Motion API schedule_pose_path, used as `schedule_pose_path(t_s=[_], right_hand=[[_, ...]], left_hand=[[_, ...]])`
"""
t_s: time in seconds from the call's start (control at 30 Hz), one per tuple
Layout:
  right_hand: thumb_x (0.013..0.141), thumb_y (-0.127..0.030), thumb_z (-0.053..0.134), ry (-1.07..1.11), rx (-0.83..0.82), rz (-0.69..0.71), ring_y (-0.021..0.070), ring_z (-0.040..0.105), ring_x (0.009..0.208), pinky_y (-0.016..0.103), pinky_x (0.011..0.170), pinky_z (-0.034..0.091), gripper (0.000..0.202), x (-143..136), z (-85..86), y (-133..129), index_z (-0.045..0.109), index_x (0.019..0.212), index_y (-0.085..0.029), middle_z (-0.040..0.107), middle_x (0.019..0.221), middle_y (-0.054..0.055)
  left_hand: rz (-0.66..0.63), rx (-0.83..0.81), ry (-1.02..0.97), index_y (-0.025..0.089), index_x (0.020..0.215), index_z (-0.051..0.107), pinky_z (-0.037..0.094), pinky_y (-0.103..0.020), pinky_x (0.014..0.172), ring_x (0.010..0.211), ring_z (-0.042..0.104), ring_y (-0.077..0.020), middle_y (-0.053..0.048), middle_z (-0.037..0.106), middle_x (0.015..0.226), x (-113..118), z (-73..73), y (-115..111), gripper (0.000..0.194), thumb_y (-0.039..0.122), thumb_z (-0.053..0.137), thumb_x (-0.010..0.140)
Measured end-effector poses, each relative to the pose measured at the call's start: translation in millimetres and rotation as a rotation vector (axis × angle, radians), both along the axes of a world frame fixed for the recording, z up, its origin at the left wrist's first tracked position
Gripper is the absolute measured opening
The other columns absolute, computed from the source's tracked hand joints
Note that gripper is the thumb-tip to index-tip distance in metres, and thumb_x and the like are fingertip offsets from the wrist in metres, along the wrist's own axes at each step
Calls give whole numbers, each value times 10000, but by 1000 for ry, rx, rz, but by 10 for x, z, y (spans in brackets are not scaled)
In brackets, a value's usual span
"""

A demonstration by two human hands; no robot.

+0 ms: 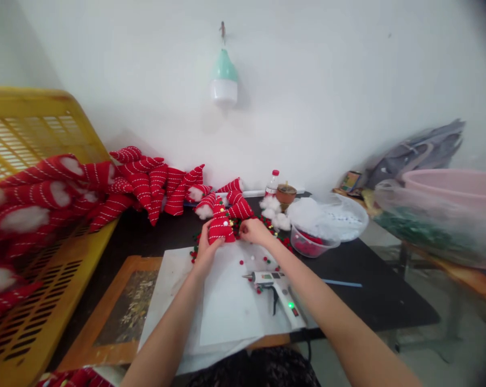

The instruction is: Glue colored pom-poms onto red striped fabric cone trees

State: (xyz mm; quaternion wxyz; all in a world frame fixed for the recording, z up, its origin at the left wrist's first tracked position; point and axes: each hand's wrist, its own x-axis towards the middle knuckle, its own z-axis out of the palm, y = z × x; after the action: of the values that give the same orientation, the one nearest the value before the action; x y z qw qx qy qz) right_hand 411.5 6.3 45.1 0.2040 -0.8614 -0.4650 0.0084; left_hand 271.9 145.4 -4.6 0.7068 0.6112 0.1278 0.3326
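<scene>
My left hand grips the lower left side of a red cone-shaped cloth piece with white stitched stripes and small pompoms on its front. Just right of that cone, my right hand is pinched closed; anything between its fingertips is too small or hidden to make out. Small red, green and yellow pompoms lie around and behind both hands. Below the right hand, a white glue gun with a green light rests on white paper, its nozzle pointing left. A few loose pompoms sit near the nozzle.
A yellow plastic crate full of stuffed red striped cones stands at the left. To the right are white stuffing, a clear tub, a bottle and a blue stick. A framed panel lies left of the paper.
</scene>
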Motion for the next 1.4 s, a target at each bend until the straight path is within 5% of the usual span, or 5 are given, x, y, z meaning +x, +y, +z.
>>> schedule_pose_path(t_s=[0.27,0.7,0.87,1.1,1.4], right_hand=[[894,-141,647,-72,277,188,139,644,757,227,700,468,98,-372,500,-58,729,943,-164,713,857,13],[934,-93,596,-288,75,277,191,631,901,268,744,461,213,-552,500,-77,792,929,-177,698,954,66],[909,-80,572,-267,201,282,216,654,929,288,766,515,300,-588,364,-128,803,1071,-181,703,976,89],[1016,-197,461,-158,922,51,239,701,1034,398,946,585,383,-708,228,-432,704,1313,-177,722,1118,136],[1083,-281,407,-98,833,310,254,393,1520,482,1230,391,595,-1241,221,-493,261,1660,-275,397,1656,100]], left_hand=[[39,281,59,213,1315,540,499,-418,956,1089,649,-312,-111,645,1269,-13,17,-66,718,241,787,642],[71,479,94,192,1383,471,499,-446,1013,1192,623,-317,-130,603,1366,-15,-46,-46,724,253,687,695],[34,445,65,195,1359,486,461,-483,1079,1239,603,-330,-139,590,1380,-4,-59,-41,709,290,715,695],[-19,168,-58,247,1435,463,514,-412,1023,1234,621,-307,-111,599,1412,-145,173,-137,749,326,730,740],[-140,-33,-208,295,1505,463,487,-408,1104,1336,583,-305,-103,542,1533,-530,414,-416,853,324,775,711]])
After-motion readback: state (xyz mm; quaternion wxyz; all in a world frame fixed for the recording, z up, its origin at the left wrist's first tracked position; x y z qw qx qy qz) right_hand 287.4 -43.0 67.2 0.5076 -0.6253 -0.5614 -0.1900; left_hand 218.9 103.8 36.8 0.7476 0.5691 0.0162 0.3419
